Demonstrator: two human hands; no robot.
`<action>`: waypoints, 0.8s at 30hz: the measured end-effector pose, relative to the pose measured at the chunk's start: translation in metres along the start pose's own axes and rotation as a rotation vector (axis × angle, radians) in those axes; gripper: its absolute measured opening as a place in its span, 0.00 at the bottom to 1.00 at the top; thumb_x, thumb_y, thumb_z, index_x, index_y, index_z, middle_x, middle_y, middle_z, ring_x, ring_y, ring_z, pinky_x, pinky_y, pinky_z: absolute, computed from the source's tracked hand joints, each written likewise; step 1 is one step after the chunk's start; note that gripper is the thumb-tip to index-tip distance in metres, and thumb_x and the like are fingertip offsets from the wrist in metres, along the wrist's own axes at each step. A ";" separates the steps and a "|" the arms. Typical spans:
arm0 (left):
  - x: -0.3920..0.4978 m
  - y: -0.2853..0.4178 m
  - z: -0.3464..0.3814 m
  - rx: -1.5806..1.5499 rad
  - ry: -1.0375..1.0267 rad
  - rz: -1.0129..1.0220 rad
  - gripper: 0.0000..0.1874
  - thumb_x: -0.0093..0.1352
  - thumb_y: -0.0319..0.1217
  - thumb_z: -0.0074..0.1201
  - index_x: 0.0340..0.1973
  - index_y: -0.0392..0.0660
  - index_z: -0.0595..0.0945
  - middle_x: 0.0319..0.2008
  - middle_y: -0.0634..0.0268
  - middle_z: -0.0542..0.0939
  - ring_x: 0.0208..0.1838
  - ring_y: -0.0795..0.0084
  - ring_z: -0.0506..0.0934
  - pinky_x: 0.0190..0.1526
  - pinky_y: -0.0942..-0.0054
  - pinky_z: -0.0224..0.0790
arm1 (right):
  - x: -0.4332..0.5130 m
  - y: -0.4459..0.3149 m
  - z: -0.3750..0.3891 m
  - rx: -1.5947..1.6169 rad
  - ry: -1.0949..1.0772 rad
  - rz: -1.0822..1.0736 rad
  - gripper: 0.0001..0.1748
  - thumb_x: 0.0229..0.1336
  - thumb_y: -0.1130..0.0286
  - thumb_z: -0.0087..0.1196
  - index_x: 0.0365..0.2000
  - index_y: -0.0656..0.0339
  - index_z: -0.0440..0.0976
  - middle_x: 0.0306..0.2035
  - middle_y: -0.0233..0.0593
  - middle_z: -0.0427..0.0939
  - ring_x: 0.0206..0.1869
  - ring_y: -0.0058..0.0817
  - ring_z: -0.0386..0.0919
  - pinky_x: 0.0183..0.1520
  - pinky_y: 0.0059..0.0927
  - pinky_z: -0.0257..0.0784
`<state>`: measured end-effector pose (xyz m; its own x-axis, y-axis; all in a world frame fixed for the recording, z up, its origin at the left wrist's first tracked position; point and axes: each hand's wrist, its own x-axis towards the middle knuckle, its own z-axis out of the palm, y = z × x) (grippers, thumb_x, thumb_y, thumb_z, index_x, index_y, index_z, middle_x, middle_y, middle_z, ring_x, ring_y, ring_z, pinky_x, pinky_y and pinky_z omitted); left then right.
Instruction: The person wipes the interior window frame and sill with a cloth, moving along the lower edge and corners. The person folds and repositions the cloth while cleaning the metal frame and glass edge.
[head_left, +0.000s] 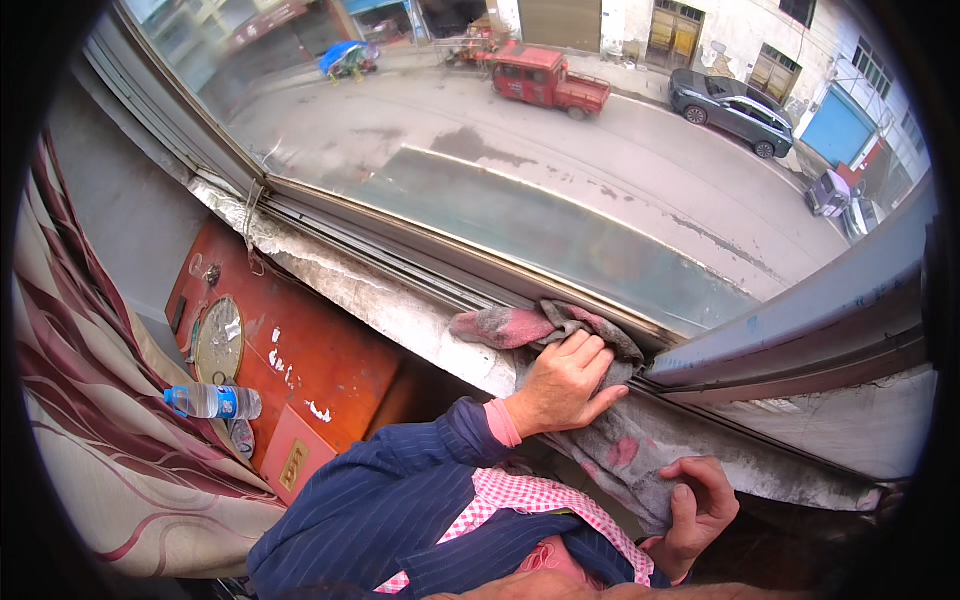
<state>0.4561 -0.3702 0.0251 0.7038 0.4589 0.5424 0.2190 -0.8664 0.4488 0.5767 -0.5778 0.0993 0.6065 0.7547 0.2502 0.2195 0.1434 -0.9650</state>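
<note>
A damp-looking grey and pink cloth (514, 328) lies bunched over the window's sliding track (390, 259) near the frame's lower corner. My left hand (574, 382) grips the bunched part and presses it against the track. The rest of the cloth hangs down over the whitish, worn windowsill (360, 304). Beside its lower end is my right hand (697, 506), with thumb and fingers curled near the cloth's edge; whether they pinch it is unclear.
Left of the sill stands a reddish wooden table (330, 352) with a round tray (220, 341), a plastic water bottle (217, 402) and a red box (296, 454). A patterned curtain (82, 360) hangs at far left. An upright window frame (795, 322) rises at right. Vehicles stand on the street outside.
</note>
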 end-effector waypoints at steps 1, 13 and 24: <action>0.002 0.010 0.010 -0.052 -0.018 0.012 0.22 0.60 0.40 0.67 0.39 0.35 0.79 0.38 0.53 0.76 0.41 0.52 0.75 0.41 0.60 0.70 | -0.006 -0.001 -0.010 -0.002 0.028 0.011 0.15 0.52 0.76 0.57 0.41 0.71 0.77 0.32 0.47 0.79 0.37 0.32 0.78 0.44 0.29 0.72; -0.004 0.013 -0.020 -0.877 0.557 -0.311 0.15 0.73 0.22 0.55 0.55 0.36 0.76 0.39 0.61 0.84 0.40 0.72 0.83 0.47 0.73 0.75 | -0.026 -0.003 -0.031 0.045 0.079 0.069 0.16 0.54 0.76 0.54 0.43 0.72 0.76 0.34 0.46 0.77 0.38 0.29 0.76 0.46 0.27 0.69; -0.038 -0.114 -0.223 -0.238 1.024 -0.253 0.17 0.79 0.31 0.47 0.60 0.36 0.73 0.51 0.63 0.81 0.50 0.75 0.77 0.56 0.74 0.69 | 0.056 -0.005 0.139 0.209 -0.698 -0.190 0.19 0.48 0.82 0.59 0.44 0.68 0.80 0.44 0.50 0.81 0.47 0.38 0.80 0.53 0.33 0.73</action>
<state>0.2540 -0.2450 0.1117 -0.2672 0.6615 0.7008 0.0642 -0.7133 0.6979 0.5034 -0.4473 0.1069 -0.0676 0.9254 0.3730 0.0799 0.3776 -0.9225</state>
